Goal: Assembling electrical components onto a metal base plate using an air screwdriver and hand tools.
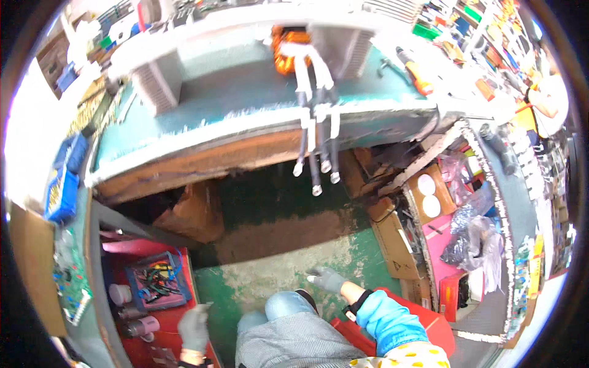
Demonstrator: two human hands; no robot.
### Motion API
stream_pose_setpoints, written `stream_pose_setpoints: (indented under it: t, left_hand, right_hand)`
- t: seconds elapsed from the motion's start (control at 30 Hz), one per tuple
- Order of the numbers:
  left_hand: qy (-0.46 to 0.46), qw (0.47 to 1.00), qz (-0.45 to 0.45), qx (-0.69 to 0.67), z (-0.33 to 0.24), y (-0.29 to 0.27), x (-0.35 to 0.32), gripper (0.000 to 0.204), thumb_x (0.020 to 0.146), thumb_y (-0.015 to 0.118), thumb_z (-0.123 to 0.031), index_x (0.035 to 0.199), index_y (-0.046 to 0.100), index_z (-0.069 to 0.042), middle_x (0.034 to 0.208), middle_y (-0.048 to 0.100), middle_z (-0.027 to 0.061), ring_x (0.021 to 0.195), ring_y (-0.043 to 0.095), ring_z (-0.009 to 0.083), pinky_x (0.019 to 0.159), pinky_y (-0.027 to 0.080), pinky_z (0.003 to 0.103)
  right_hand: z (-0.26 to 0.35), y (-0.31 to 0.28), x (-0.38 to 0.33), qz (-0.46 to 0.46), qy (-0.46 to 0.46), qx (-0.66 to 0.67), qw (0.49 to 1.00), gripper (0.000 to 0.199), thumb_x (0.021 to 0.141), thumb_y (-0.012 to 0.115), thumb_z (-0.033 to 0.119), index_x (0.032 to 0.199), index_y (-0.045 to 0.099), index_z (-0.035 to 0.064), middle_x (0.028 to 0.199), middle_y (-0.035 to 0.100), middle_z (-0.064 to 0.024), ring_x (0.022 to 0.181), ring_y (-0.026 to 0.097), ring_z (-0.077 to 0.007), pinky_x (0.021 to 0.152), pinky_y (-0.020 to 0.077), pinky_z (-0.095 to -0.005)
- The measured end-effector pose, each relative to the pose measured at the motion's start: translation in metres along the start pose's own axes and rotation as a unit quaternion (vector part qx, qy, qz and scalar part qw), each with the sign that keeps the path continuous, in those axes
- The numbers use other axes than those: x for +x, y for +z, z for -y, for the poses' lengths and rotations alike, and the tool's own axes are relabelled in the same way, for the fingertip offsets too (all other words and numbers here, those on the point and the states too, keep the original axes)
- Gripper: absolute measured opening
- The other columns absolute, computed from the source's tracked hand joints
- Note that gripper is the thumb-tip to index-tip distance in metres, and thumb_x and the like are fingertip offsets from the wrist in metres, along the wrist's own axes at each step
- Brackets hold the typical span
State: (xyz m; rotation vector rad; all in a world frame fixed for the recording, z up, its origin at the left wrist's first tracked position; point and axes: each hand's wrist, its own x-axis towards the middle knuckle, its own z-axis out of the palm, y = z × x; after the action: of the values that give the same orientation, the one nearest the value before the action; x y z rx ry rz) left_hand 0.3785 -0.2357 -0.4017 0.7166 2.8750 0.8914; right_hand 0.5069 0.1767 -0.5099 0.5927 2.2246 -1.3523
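Note:
My left hand (pixel 194 329), in a grey glove, is over the edge of a red drawer (pixel 221 359) at lower left, one finger stretched out and nothing seen in it. Beside it in the drawer are a blue tray (pixel 161 281) of pliers-like hand tools and a pink cup (pixel 142 327). My right hand (pixel 328 279), also gloved, hangs above the green floor with its fingers apart and empty. On the bench ahead sits an orange-wrapped coil (pixel 288 52); its white-sleeved black cables (pixel 318 116) droop over the front edge, ending in metal lugs.
A teal-topped bench (pixel 227 83) spans the front, with grey ribbed blocks (pixel 158 83) and an orange power tool (pixel 417 73). Blue bins (pixel 62 193) stand at left. Open shelves with plastic bags (pixel 478 245) and a cardboard box (pixel 396 245) stand at right. Another person (pixel 548 101) is at far right.

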Motion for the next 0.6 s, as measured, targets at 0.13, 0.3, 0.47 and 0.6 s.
stream_pose_setpoints:
  t: [0.13, 0.3, 0.47, 0.6]
  left_hand:
    - [0.205, 0.961, 0.185, -0.028, -0.161, -0.029, 0.073, 0.02, 0.086, 0.063, -0.019, 0.105, 0.067, -0.012, 0.086, 0.068, 0.0106, 0.079, 0.066, 0.0294, 0.067, 0.053, 0.038]
    - [0.348, 0.892, 0.277, -0.08, -0.328, -0.076, 0.137, 0.025, 0.086, 0.064, -0.023, 0.109, 0.064, -0.012, 0.081, 0.066, 0.0101, 0.074, 0.065, 0.0298, 0.064, 0.052, 0.04]
    - [0.39, 0.84, 0.37, -0.07, -0.413, -0.111, 0.162, 0.029, 0.089, 0.061, -0.028, 0.112, 0.062, -0.011, 0.088, 0.066, 0.0119, 0.081, 0.064, 0.0321, 0.071, 0.052, 0.041]
    - [0.397, 0.856, 0.327, -0.049, -0.455, -0.15, 0.209, 0.037, 0.086, 0.065, -0.03, 0.116, 0.06, -0.01, 0.1, 0.065, 0.0139, 0.092, 0.063, 0.0342, 0.08, 0.051, 0.042]
  right_hand:
    - [0.139, -0.061, -0.1, -0.019, -0.138, 0.154, 0.978, 0.045, 0.094, 0.055, 0.04, 0.127, 0.058, 0.0091, 0.116, 0.067, -0.0151, 0.108, 0.063, -0.0281, 0.093, 0.0485, -0.0388]
    - [0.222, -0.156, -0.203, -0.047, -0.257, 0.037, 0.965, 0.033, 0.096, 0.054, 0.034, 0.116, 0.061, 0.01, 0.098, 0.069, -0.0144, 0.087, 0.067, -0.0317, 0.075, 0.0519, -0.0407]
    - [0.239, -0.223, -0.284, -0.124, -0.263, 0.022, 0.957, 0.027, 0.093, 0.057, 0.032, 0.109, 0.063, 0.0115, 0.096, 0.067, -0.0167, 0.086, 0.064, -0.0381, 0.074, 0.0513, -0.0444]
    - [0.248, -0.252, -0.306, -0.223, -0.219, 0.069, 0.947, 0.028, 0.093, 0.059, 0.02, 0.118, 0.061, 0.0078, 0.088, 0.068, -0.0144, 0.078, 0.067, -0.0265, 0.069, 0.0522, -0.0359]
